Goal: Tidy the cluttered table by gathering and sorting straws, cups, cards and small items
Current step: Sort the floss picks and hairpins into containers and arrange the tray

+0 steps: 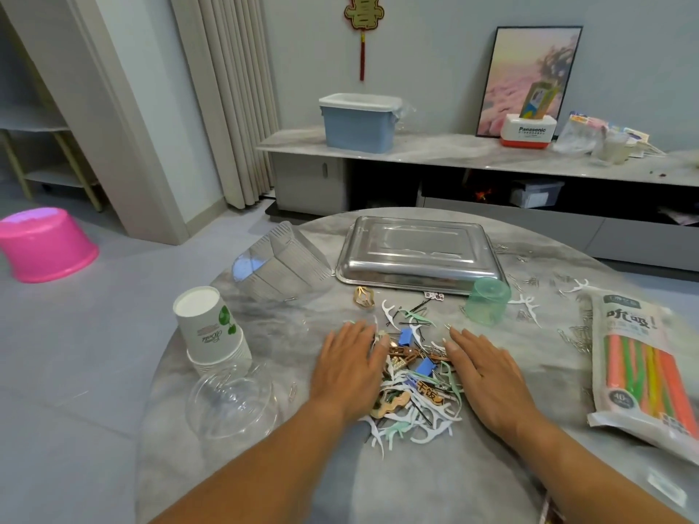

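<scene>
A pile of small items [414, 387] lies in the middle of the round marble table [378, 485]: white and green floss picks, blue binder clips, hairpins and wooden charms. My left hand [350, 364] lies flat on the table against the pile's left side, fingers straight. My right hand [486, 368] lies flat against its right side. A bag of coloured straws [639, 372] lies at the right. A stack of upside-down paper cups [210, 329] stands at the left, and a green plastic cup [486, 301] stands upside down behind the pile.
An upturned steel tray [416, 255] lies at the back of the table, with a clear plastic container [276, 264] on its side to its left. A clear bowl [230, 400] sits near the paper cups. Loose paper clips [575, 336] and floss picks are scattered at the right.
</scene>
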{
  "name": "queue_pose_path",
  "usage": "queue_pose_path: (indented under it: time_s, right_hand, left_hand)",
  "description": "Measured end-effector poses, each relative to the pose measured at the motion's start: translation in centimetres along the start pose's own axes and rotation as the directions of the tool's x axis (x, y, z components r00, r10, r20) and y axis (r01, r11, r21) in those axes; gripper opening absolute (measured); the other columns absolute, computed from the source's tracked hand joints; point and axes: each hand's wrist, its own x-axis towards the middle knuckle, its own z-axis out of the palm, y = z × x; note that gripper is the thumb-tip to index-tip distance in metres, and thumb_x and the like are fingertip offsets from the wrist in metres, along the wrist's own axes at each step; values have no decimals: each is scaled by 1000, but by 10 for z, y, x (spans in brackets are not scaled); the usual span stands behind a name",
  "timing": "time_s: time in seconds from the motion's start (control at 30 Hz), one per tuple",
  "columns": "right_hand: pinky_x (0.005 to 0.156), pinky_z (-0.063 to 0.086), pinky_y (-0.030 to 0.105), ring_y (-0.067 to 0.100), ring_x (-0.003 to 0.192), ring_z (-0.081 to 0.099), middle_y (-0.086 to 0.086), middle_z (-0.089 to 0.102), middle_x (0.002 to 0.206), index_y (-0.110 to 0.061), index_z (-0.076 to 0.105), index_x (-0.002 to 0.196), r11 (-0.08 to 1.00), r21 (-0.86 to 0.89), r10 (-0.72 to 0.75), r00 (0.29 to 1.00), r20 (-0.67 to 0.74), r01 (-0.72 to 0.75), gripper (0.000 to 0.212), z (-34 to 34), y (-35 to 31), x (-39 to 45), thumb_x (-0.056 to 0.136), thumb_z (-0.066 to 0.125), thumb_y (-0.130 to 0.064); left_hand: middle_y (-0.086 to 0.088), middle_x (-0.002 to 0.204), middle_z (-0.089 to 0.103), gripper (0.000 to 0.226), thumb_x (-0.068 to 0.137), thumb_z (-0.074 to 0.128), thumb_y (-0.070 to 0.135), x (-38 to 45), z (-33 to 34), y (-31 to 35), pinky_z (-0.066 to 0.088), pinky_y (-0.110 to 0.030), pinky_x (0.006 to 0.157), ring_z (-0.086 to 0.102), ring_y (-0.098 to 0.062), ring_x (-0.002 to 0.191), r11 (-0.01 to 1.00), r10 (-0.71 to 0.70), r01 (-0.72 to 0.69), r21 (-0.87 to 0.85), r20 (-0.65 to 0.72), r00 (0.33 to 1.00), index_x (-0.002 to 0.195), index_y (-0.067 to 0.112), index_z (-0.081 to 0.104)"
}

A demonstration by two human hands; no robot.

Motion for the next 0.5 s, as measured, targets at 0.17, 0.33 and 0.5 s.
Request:
queue_pose_path:
  time_s: [0.17, 0.33, 0.5]
  right_hand:
    - [125, 2, 32, 3, 153, 12, -22, 25, 163, -45, 32, 155, 997, 54, -54, 998, 23, 53, 76, 5, -2, -14, 88, 11, -75]
    - [125, 6, 32, 3, 153, 15, -21, 30, 161, -45, 34, 154, 997, 54, -59, 998, -21, 60, 74, 10, -3, -16, 89, 14, -75]
    - [125, 7, 33, 5, 152, 18, -18, 32, 161, -44, 35, 153, 997, 18, -73, 995, -62, 74, 72, 15, 1, -16, 92, 15, -74]
  left_hand:
    - [4, 167, 20, 58, 104, 17, 56, -30, 3, 2, -3, -39, 126, 8, -12, 155, 983, -182, 183, -31, -353, 918, 157, 35, 25]
    - [-15, 168, -9, 71, 101, 17, 63, -34, 2, -11, -12, -51, 124, -17, -30, 155, 887, -408, 460, 33, -406, 818, 162, 30, 1]
    - [-21, 167, -12, 78, 97, 12, 69, -27, 0, -20, -14, -49, 123, -16, -35, 154, 826, -505, 560, 64, -357, 786, 162, 30, -3]
